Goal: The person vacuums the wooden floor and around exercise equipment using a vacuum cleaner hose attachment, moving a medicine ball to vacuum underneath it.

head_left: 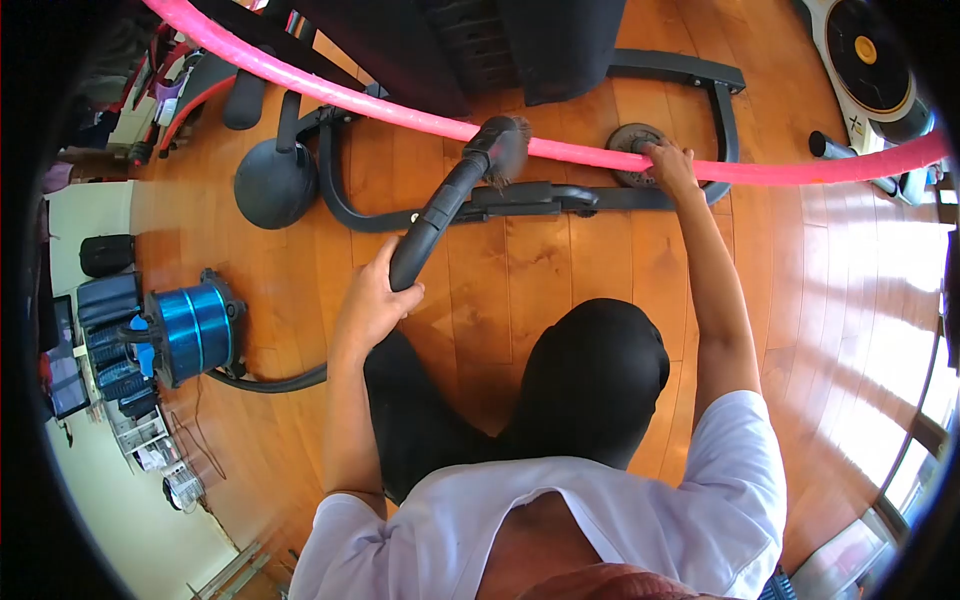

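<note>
My left hand (pixel 375 305) is wrapped round the black handle of a vacuum cleaner wand (pixel 432 222), which slants up and to the right. At its far end a round brush head (pixel 503 148) with bristles overlaps a large pink hoop (pixel 340 97). The hoop crosses the whole view. My right hand (pixel 672 168) is closed over the hoop, directly beside a grey round weight plate (pixel 630 178). The plate lies partly behind the hoop and against the black metal frame (pixel 650 200) of exercise equipment. My right fingertips are small and partly hidden.
A blue vacuum canister (pixel 192 333) stands at the left, its black hose (pixel 270 384) running toward me. Near it is a dark ball (pixel 276 186). A white and black exercise machine (pixel 868 60) stands at upper right. My bent knees are close in front, over the wooden floor (pixel 480 320).
</note>
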Action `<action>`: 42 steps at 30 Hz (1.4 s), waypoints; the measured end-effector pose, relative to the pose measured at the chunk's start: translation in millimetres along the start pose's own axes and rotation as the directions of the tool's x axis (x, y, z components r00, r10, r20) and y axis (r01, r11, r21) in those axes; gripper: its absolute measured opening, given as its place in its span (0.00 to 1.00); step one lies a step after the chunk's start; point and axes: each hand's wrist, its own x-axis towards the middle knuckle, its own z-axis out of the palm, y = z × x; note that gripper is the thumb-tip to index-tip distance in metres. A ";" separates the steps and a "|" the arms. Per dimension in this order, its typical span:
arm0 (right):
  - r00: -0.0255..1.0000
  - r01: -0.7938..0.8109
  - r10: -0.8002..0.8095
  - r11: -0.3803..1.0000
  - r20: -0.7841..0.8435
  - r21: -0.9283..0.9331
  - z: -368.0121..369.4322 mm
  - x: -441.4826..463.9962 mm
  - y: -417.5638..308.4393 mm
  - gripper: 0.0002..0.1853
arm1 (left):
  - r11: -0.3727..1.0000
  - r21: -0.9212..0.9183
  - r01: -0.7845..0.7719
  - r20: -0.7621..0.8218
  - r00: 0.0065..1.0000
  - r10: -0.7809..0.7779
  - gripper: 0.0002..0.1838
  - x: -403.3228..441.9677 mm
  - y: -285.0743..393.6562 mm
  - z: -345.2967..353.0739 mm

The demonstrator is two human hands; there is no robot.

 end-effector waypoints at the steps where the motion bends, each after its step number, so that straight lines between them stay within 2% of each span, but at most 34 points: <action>1: 0.999 -0.019 0.019 1.000 -0.051 -0.004 -5.3 -2.7 -0.9 0.20 | 1.000 0.009 -0.010 0.012 1.000 0.010 0.27 -0.9 0.5 0.5; 2: 0.994 -0.031 0.030 0.999 -0.105 -0.006 -15.4 -4.6 -5.6 0.22 | 1.000 0.018 -0.019 0.017 1.000 0.019 0.29 -1.1 -1.8 0.9; 3: 0.899 0.006 -0.006 1.000 -0.439 -0.001 -23.7 -7.8 4.1 0.25 | 0.999 0.027 -0.024 0.012 1.000 0.024 0.31 -2.1 -5.0 -0.1; 4: 0.692 0.053 -0.039 0.999 -0.721 -0.003 -34.5 -13.8 21.0 0.28 | 0.998 0.046 -0.033 0.020 0.999 0.032 0.32 -3.9 -6.8 -0.9; 5: 0.507 -0.037 0.071 0.997 -0.859 0.061 -65.3 -35.0 30.3 0.29 | 0.997 0.068 -0.040 0.018 0.999 0.039 0.32 -5.9 -7.3 -0.7; 6: 0.289 -0.087 0.177 0.984 -0.941 0.158 -97.8 -57.2 38.2 0.31 | 0.994 0.094 -0.048 0.008 0.999 0.048 0.33 -7.0 -9.1 -2.8; 8: -0.150 -0.034 0.216 0.974 -0.965 0.224 -136.7 -88.7 93.6 0.42 | 0.983 0.165 -0.085 -0.040 0.995 0.093 0.35 -5.3 -28.0 -2.2; 9: -0.263 -0.018 0.310 0.945 -0.914 0.326 -148.4 -103.3 109.7 0.40 | 0.987 0.149 -0.054 -0.061 0.996 0.064 0.36 -8.6 -23.6 -2.4; 10: -0.256 0.027 0.468 0.878 -0.846 0.478 -152.1 -111.9 120.2 0.38 | 0.986 0.165 -0.027 -0.001 1.000 0.027 0.39 -11.1 -9.3 -7.3; 11: -0.202 0.074 0.609 0.790 -0.767 0.608 -153.2 -117.1 132.0 0.36 | 0.985 0.168 -0.026 -0.007 1.000 0.028 0.38 -11.7 -7.7 -10.2; 12: -0.030 0.196 0.725 0.679 -0.688 0.707 -153.8 -115.4 148.8 0.34 | 0.985 0.169 -0.027 0.003 1.000 0.027 0.38 -12.7 -6.7 -9.8; 13: 0.239 0.410 0.788 0.448 -0.568 0.794 -148.4 -109.5 175.9 0.33 | 0.992 0.119 -0.037 0.005 0.999 0.037 0.37 -14.9 -1.0 -10.6; 14: 0.510 0.523 0.735 0.147 -0.446 0.839 -140.8 -103.7 203.9 0.33 | 0.997 0.067 -0.045 0.012 0.999 0.045 0.37 -17.0 3.3 -11.4; 16: 0.507 0.567 0.701 0.169 -0.502 0.807 -119.8 -76.6 247.6 0.38 | 0.999 0.042 -0.012 0.017 1.000 0.011 0.36 -15.4 -6.6 -8.1; 18: 0.287 0.441 0.733 0.471 -0.617 0.764 -145.5 -91.5 195.4 0.36 | 0.998 0.055 0.016 0.017 1.000 -0.017 0.36 -23.1 4.4 -10.9; 19: 0.147 0.239 0.679 0.682 -0.720 0.691 -150.8 -98.7 173.5 0.36 | 0.993 0.115 0.027 0.009 1.000 -0.028 0.35 -24.9 6.9 -11.0; 20: 0.001 -0.022 0.602 0.798 -0.798 0.602 -156.2 -106.1 151.5 0.36 | 0.987 0.161 -0.025 -0.027 0.999 0.030 0.35 -22.5 4.6 -8.0; 21: 0.077 0.248 0.639 0.731 -0.766 0.635 -161.9 -116.5 109.1 0.36 | 0.975 0.209 -0.072 -0.056 0.995 0.086 0.35 -17.0 -0.1 -2.2; 22: 0.209 0.301 0.686 0.633 -0.697 0.713 -158.8 -122.7 70.1 0.32 | 0.959 0.257 -0.117 -0.077 0.987 0.141 0.34 -13.3 -0.6 4.1; 23: 0.440 0.366 0.618 0.540 -0.652 0.758 -145.8 -125.7 45.1 0.28 | 0.922 0.333 -0.198 -0.090 0.967 0.240 0.34 -8.5 12.2 11.1; 24: 0.645 0.376 0.512 0.434 -0.567 0.819 -132.7 -128.8 20.2 0.25 | 0.873 0.404 -0.273 -0.098 0.936 0.338 0.34 -1.2 33.0 20.7; 25: 0.773 0.333 0.521 0.151 -0.361 0.931 -150.0 -137.2 -41.0 0.28 | 0.876 0.379 -0.300 -0.071 0.934 0.351 0.34 6.4 55.4 33.5; 26: 0.864 0.254 0.438 0.045 -0.248 0.966 -148.3 -143.5 -78.9 0.33 | 0.877 0.353 -0.326 -0.047 0.930 0.364 0.35 14.8 78.6 48.8; 27: 0.906 0.247 0.378 -0.105 -0.191 0.963 -139.4 -142.3 -106.3 0.35 | 0.869 0.344 -0.356 -0.013 0.923 0.384 0.35 23.1 99.7 66.0; 28: 0.941 0.224 0.307 -0.253 -0.141 0.941 -128.5 -140.5 -124.8 0.38 | 0.860 0.334 -0.385 0.019 0.915 0.402 0.34 30.2 117.3 83.4; 30: 0.945 0.261 0.295 -0.427 -0.140 0.866 -125.1 -130.4 -136.1 0.34 | 0.731 0.390 -0.559 0.030 0.802 0.597 0.35 48.5 126.4 125.7; 31: 0.915 0.323 0.355 -0.355 -0.194 0.877 -133.1 -127.2 -135.7 0.25 | 0.742 0.352 -0.570 0.077 0.808 0.584 0.36 56.1 133.0 140.3; 34: 0.879 0.287 0.467 -0.363 -0.093 0.886 -104.1 -95.5 -98.7 0.20 | 0.773 0.260 -0.579 0.179 0.815 0.550 0.38 83.9 129.0 182.1; 36: 0.839 0.262 0.542 -0.314 -0.055 0.912 -82.2 -75.5 -85.9 0.20 | 0.813 0.175 -0.556 0.238 0.825 0.513 0.39 96.3 121.6 199.8; 37: 0.846 0.227 0.530 -0.244 -0.067 0.943 -67.9 -65.6 -76.9 0.19 | 0.845 0.133 -0.517 0.295 0.835 0.465 0.44 100.8 114.9 202.3; 38: 0.857 0.235 0.515 -0.336 -0.031 0.912 -57.9 -56.7 -72.6 0.18 | 0.814 0.087 -0.575 0.260 0.802 0.538 0.46 106.9 100.5 204.3; 40: 0.810 0.242 0.585 -0.385 0.033 0.890 -57.3 -42.4 -61.8 0.13 | 0.734 0.008 -0.679 0.182 0.723 0.666 0.49 115.1 62.3 199.0; 42: 0.801 0.257 0.598 -0.344 0.000 0.903 -58.8 -32.0 -48.6 0.11 | 0.803 0.128 -0.583 0.200 0.808 0.554 0.51 98.8 34.7 161.9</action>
